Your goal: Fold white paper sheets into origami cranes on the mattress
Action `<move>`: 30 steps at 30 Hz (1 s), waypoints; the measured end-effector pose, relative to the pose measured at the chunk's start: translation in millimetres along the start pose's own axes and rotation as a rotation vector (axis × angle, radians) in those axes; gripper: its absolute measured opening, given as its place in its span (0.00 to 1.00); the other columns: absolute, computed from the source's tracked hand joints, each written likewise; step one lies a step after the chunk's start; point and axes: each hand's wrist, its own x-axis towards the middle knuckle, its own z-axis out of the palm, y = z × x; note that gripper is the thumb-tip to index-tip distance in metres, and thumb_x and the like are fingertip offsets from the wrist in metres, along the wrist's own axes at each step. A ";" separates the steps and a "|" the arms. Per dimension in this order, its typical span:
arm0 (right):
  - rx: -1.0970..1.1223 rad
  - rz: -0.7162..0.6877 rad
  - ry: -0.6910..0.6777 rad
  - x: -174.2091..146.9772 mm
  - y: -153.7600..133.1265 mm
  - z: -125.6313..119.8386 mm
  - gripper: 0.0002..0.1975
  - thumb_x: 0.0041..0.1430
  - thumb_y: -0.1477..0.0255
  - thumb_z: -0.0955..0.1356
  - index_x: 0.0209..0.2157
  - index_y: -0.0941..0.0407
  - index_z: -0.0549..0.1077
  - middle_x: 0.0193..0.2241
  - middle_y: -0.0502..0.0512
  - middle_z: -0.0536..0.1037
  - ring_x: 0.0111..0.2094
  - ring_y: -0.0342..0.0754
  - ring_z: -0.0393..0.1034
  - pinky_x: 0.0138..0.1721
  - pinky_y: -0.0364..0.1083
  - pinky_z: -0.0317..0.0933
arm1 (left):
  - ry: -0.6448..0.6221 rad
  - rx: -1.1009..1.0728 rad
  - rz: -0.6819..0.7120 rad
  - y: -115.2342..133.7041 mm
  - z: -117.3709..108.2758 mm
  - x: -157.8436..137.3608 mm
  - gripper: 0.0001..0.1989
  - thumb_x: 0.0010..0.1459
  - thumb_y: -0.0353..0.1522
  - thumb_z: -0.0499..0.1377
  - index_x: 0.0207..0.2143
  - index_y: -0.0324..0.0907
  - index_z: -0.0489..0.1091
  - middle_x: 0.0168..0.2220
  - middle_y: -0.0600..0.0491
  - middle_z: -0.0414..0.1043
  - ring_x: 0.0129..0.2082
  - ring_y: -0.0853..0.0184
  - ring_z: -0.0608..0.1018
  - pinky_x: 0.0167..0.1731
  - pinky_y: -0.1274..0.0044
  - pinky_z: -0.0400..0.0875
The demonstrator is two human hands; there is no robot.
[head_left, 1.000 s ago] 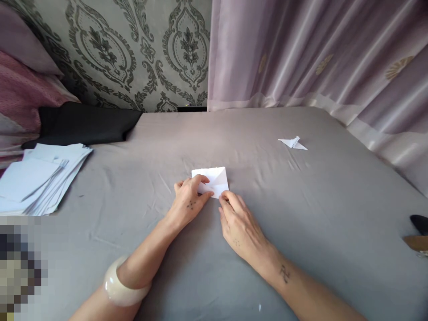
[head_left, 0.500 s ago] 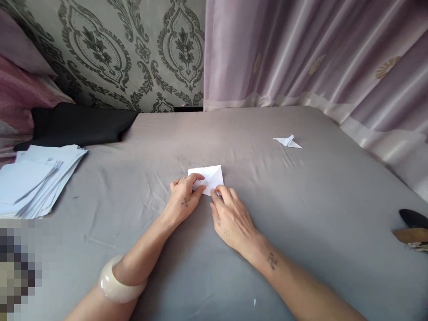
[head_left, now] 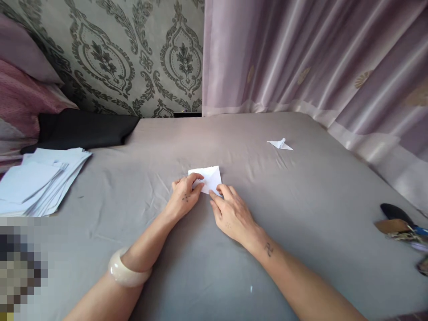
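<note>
A small folded sheet of white paper (head_left: 211,177) lies on the grey bedsheet between my hands, with a slanting crease near its right side. My left hand (head_left: 187,189) pinches the paper's left part between thumb and fingers. At the lower right corner, the curled fingers of my right hand (head_left: 230,207) touch the paper's edge; whether they grip it is partly hidden. A white bangle (head_left: 129,269) circles my left forearm. Farther back on the right rests a folded paper bird (head_left: 281,144).
A stack of white paper (head_left: 43,178) sits at the left, in front of a black cloth (head_left: 83,129). Several small items, among them a brown object (head_left: 393,226), lie at the right edge. A purple curtain (head_left: 267,53) hangs along the back and right.
The view has shifted slightly to the right, bringing more of the right-edge items into sight. Both hands stay at the paper in nearly the same pose.
</note>
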 end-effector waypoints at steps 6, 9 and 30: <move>0.131 -0.017 0.062 -0.2 13.1 0.3 0.12 0.64 0.76 0.60 0.40 0.57 0.75 0.43 0.59 0.73 0.45 0.50 0.67 0.46 0.48 0.64 | -0.032 -0.076 -0.012 -1.4 -6.4 -1.7 0.13 0.59 0.32 0.52 0.44 0.43 0.70 0.28 0.56 0.71 0.29 0.67 0.72 0.40 0.71 0.64; 0.153 -0.005 0.049 0.7 18.0 -2.0 0.08 0.62 0.77 0.63 0.41 0.57 0.72 0.41 0.57 0.73 0.44 0.49 0.67 0.45 0.46 0.63 | -0.010 -0.045 0.108 -10.1 -7.3 -8.3 0.10 0.59 0.33 0.54 0.42 0.43 0.71 0.32 0.54 0.73 0.32 0.66 0.73 0.44 0.70 0.63; -0.483 -0.438 -0.059 17.7 -19.3 -1.0 0.11 0.64 0.80 0.61 0.40 0.57 0.73 0.34 0.56 0.72 0.36 0.51 0.61 0.39 0.49 0.50 | 0.070 0.622 0.241 -29.2 -2.2 -84.6 0.19 0.68 0.37 0.44 0.57 0.45 0.65 0.36 0.47 0.68 0.35 0.59 0.69 0.34 0.70 0.57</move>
